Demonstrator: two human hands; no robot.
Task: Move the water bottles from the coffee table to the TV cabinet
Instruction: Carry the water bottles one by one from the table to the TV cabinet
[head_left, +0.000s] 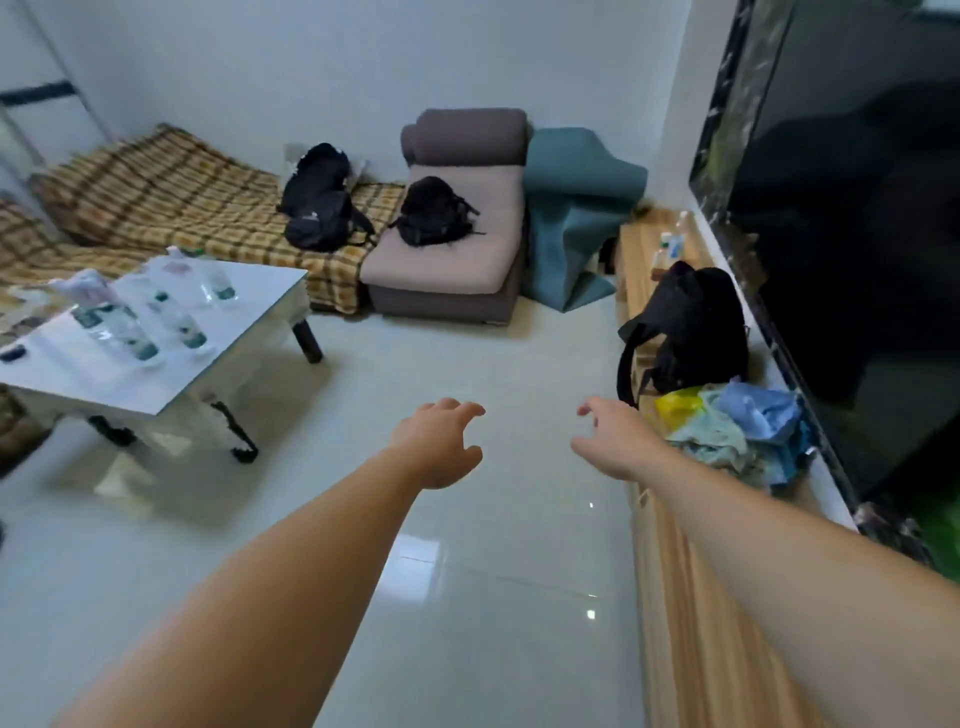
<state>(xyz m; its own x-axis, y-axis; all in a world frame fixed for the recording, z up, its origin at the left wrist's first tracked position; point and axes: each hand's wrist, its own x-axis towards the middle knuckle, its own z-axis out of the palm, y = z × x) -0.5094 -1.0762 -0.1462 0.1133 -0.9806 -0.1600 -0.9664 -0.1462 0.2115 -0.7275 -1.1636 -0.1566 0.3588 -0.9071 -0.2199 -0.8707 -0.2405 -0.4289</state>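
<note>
Several clear water bottles with green labels (122, 325) stand on the white coffee table (171, 384) at the left; the picture is blurred there. The wooden TV cabinet (675, 597) runs along the right wall, and two bottles (675, 241) stand near its far end. My left hand (441, 441) and my right hand (615, 439) reach forward over the floor between table and cabinet. Both hold nothing, with fingers loosely spread. The right hand is close to the cabinet's front edge.
On the cabinet sit a black backpack (685, 332) and a heap of blue and yellow cloth and bags (737, 426). A large dark TV (857, 234) hangs above. A plaid-covered sofa (171, 208), two black bags (322, 202) and a pink seat (457, 249) line the far wall.
</note>
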